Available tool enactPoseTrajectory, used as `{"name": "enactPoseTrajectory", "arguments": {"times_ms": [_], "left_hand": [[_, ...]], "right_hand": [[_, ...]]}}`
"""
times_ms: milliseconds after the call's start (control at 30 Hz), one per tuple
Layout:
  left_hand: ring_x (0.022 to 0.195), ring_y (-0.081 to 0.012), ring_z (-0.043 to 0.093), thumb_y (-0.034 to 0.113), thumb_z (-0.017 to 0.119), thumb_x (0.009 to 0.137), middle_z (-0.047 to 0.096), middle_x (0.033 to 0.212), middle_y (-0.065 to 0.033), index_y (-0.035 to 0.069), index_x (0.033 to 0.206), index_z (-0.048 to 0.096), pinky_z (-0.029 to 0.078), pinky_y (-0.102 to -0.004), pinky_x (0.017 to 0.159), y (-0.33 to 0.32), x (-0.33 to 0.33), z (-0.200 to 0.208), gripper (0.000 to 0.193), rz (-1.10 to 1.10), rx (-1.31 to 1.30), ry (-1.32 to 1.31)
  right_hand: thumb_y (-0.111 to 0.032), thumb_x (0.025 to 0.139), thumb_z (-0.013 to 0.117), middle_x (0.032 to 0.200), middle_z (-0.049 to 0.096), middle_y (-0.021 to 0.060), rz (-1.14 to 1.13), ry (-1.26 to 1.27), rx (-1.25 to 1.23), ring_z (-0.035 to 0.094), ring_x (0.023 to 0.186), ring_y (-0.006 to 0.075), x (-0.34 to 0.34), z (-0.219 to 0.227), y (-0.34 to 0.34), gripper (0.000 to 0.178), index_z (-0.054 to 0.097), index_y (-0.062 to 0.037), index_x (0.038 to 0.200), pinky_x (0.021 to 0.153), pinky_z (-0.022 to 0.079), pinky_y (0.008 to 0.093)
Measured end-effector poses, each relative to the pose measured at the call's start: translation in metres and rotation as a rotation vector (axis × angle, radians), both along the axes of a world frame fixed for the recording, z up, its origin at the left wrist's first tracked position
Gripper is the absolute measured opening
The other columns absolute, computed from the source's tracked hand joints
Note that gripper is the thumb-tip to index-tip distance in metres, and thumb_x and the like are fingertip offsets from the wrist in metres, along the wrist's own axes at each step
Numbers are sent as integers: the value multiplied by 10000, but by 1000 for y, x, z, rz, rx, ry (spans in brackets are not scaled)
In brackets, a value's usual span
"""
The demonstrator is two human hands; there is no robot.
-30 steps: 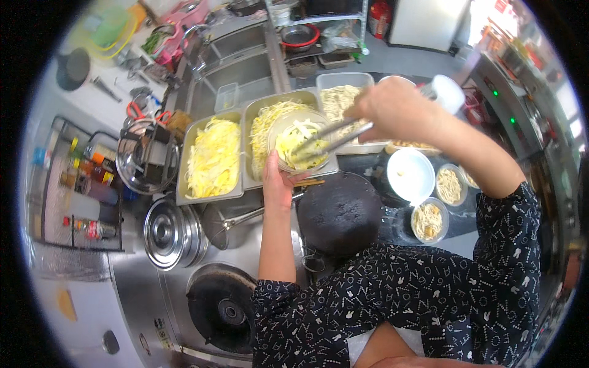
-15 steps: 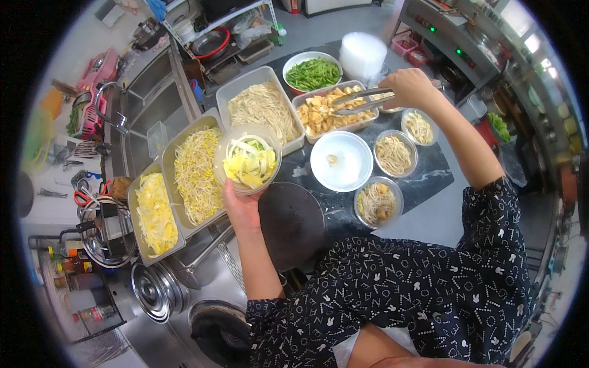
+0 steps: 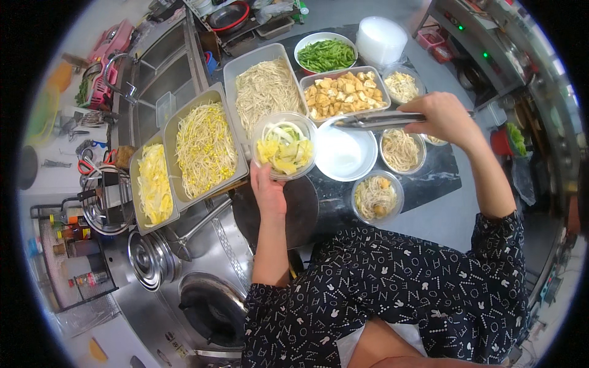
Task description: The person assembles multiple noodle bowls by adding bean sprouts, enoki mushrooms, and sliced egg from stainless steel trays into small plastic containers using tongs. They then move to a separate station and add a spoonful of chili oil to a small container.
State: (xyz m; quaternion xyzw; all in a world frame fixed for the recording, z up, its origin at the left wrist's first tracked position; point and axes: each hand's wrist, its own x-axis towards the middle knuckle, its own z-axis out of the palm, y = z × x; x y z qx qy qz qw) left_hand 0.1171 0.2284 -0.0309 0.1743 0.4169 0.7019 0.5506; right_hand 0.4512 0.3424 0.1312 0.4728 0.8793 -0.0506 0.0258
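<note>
The left hand (image 3: 269, 187) is gripping a clear round tub (image 3: 261, 165) from below, fingers curling around its side, and the right hand (image 3: 443, 118) is closing around metal tongs (image 3: 381, 121). Half a second ago the tongs were spreading over the tofu tray; now their tips are hovering at the white bowl's rim, their arms looking closer together. I cannot tell whether they are pinching or touching anything. The held tub is now sitting nearer the white bowl, where before it was overlapping the sprout tray.

Taking that tub as the clock's centre, it is holding yellow-green leaf pieces and curved white strips. At three o'clock the glossy, round white bowl (image 3: 346, 153) is standing, with a tub of pale strands (image 3: 402, 151) lying beyond it; at four, another tub (image 3: 377, 197) is holding tangled strands and a golden chunk. At two, golden-skinned cubes are filling the tofu tray (image 3: 347, 94); at one, slim green pieces are heaping in a round bowl (image 3: 326, 55). At eleven, a rectangular tray (image 3: 233, 69) is carrying matte, pale shreds. At nine, thin yellow-headed sprouts are crowding a metal sprout tray (image 3: 243, 176), and soft yellow shreds are filling the compartment (image 3: 136, 205) beside it.
</note>
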Motion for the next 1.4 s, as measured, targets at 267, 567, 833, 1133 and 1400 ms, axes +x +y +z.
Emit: {"name": "enactPoseTrajectory", "arguments": {"times_ms": [267, 567, 833, 1133, 1400], "left_hand": [[1194, -267, 574, 162, 470, 916, 515, 1359, -116, 71, 1412, 408, 549, -428, 895, 28, 32, -20, 508, -114, -47, -137], [1247, -324, 530, 187, 443, 907, 466, 1401, -153, 74, 1432, 365, 548, -496, 902, 14, 12, -19, 543, -80, -32, -134], [1223, -298, 534, 179, 468, 915, 490, 1368, -130, 94, 1405, 411, 554, -488, 862, 36, 47, -13, 500, -54, -101, -73], [1226, -294, 533, 174, 493, 904, 498, 1358, -134, 86, 1391, 427, 559, -491, 866, 30, 42, -5, 500, -73, 17, -121], [1198, -255, 560, 127, 485, 907, 528, 1333, -113, 57, 1385, 430, 548, -437, 904, 6, 25, 1, 487, -35, 84, -115]], "right_hand": [[-414, 739, 786, 877, 717, 117, -176, 17, 200, 701, 761, 255, 0, 23, 19, 539, 681, -115, 1175, 691, 550, 371], [-446, 737, 754, 891, 707, 111, -207, -101, 73, 690, 860, 299, -3, -70, 82, 432, 715, -149, 1049, 789, 544, 407], [-323, 761, 759, 848, 712, 131, -154, 232, 18, 677, 736, 286, 30, 9, 34, 386, 725, -142, 1101, 697, 534, 384], [-338, 774, 761, 876, 715, 141, 34, 272, 53, 687, 745, 283, -2, 27, 5, 427, 707, -97, 1123, 685, 534, 377], [-296, 740, 781, 891, 714, 99, 149, 104, 196, 690, 764, 264, -31, 41, -9, 403, 714, -122, 1097, 679, 534, 379]]}}
